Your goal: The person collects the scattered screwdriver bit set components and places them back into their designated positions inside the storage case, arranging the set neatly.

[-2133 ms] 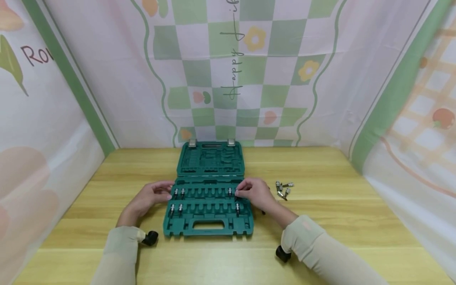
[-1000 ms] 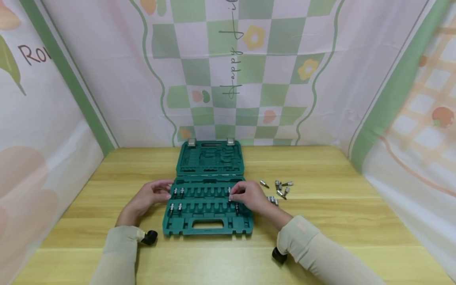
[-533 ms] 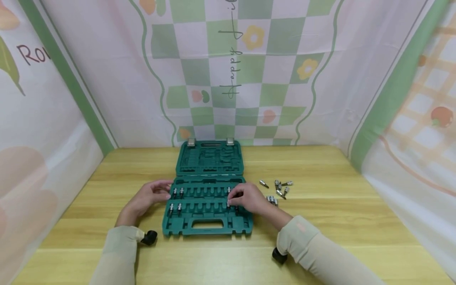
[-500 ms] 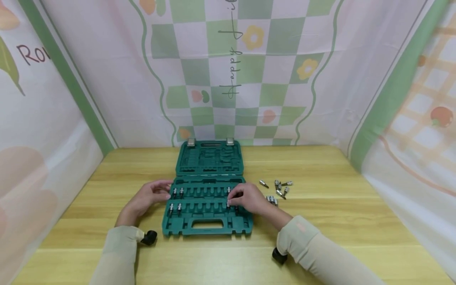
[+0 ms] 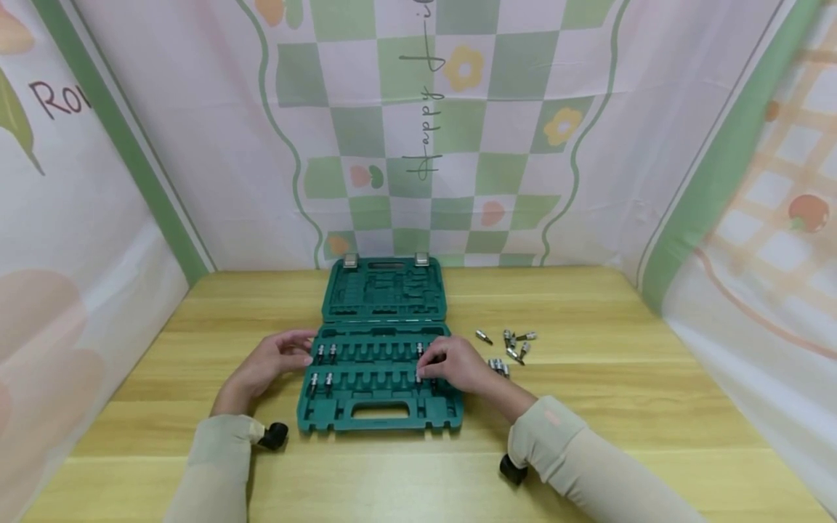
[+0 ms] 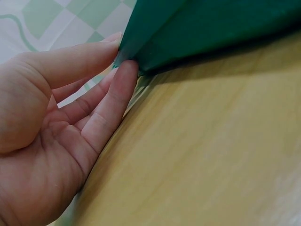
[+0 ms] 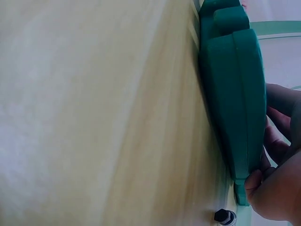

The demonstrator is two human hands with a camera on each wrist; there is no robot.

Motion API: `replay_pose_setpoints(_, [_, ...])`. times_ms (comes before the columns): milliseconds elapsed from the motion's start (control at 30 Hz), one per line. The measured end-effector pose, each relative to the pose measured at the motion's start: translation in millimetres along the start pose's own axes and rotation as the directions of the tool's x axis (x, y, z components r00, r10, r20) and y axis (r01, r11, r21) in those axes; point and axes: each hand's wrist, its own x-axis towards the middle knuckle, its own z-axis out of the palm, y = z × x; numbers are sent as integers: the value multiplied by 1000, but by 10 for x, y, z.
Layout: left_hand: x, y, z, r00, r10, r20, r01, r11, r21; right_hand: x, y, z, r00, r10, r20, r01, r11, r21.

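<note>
Head view shows the right hand (image 5: pixel 458 365) pinching a socket bit (image 5: pixel 419 374) into the open green case (image 5: pixel 382 396) at counter (image 5: pixel 588 407) centre, left hand's (image 5: pixel 275 359) straight fingers (image 6: pixel 110 101) steadying its 9 o'clock edge; next, probably fetching loose bits (image 5: pixel 510 345) at 3 o'clock.

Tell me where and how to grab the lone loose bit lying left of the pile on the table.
Pinch the bit across its thick socket end, coming straight down from above. It lies flat on the table, apart from the pile, so both sides look free for the fingers; the thin tip would likely slip.
</note>
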Motion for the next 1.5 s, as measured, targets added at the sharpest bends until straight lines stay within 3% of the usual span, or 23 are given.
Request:
replay_pose_setpoints(567, [1,-8,-13,1000,-10,5,10,1000,11,-11,-23,21,1000,18,8,-19,1000,15])
replay_pose_setpoints(1500, [1,0,-4,1000,-21,-9,21,1000,20,4,2,75,998,32,-48,-33,999,-39])
